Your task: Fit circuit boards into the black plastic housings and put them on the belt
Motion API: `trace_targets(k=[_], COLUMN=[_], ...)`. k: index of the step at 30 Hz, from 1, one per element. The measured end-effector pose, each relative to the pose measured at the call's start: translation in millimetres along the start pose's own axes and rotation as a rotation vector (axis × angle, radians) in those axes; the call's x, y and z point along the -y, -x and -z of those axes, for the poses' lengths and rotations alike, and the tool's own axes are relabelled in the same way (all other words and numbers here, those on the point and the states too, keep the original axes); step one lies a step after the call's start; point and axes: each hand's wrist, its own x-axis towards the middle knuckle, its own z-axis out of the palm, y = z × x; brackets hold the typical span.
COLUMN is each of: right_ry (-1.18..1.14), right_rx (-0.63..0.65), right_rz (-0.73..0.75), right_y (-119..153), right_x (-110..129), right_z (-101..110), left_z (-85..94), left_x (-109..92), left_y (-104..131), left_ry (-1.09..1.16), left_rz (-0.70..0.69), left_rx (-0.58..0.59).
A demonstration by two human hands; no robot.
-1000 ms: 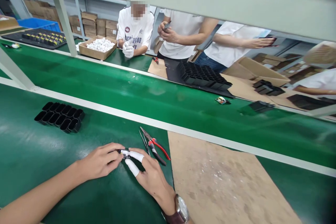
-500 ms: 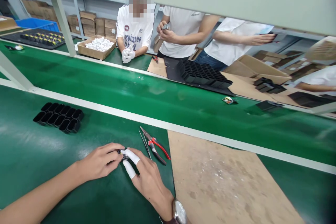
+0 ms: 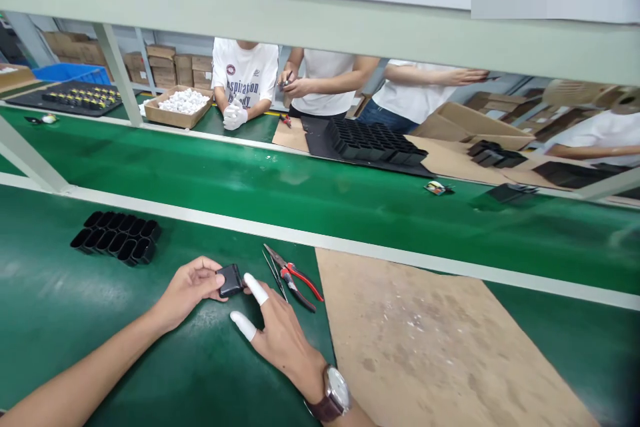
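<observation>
A small black case (image 3: 231,281) is held between the thumb and fingers of my left hand (image 3: 193,288), above the green work surface. Just right of it is my right hand (image 3: 280,327), its thumb and index finger spread and covered with white finger cots. The fingers behind the index finger of that hand are near the case's right edge; whether they touch it is unclear. Red-handled pliers (image 3: 295,278) and metal tweezers (image 3: 275,271) lie beyond my right hand. Two rows of black open cases (image 3: 115,237) stand at the left.
A stained cardboard sheet (image 3: 425,333) lies at the right. Beyond the white rail (image 3: 240,227) runs a green belt (image 3: 225,173) carrying small parts. Across it, co-workers in white shirts stand near a box of white pieces (image 3: 177,119) and black cases (image 3: 375,140). A beam crosses above.
My left hand has turned the black case so its flat side shows. The thumb and index finger of my right hand have come away from it. The camera view has tilted slightly upward.
</observation>
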Motion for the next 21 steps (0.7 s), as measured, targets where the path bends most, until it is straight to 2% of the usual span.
trace_targets(k=[2, 4, 9, 13, 21], right_ry=[0.085, 0.14, 0.175, 0.181, 0.024], right_rx=[0.025, 0.022, 0.01, 0.005, -0.066], right_rz=[0.052, 0.09, 0.157, 0.174, -0.003], right_y=[0, -1, -3, -3, 2], right_x=[3, 5, 6, 6, 2], right_z=[-1, -1, 0, 0, 0], left_z=[-1.3, -1.8, -0.9, -2.1, -11.6], left_x=[-5, -8, -8, -11, -10], left_y=[-2, -4, -7, -7, 2], left_ry=[0.18, 0.281, 0.366, 0.335, 0.055], left_rz=[0.101, 0.141, 0.178, 0.166, 0.023], left_rx=[-0.044, -0.086, -0.165, -0.187, -0.047])
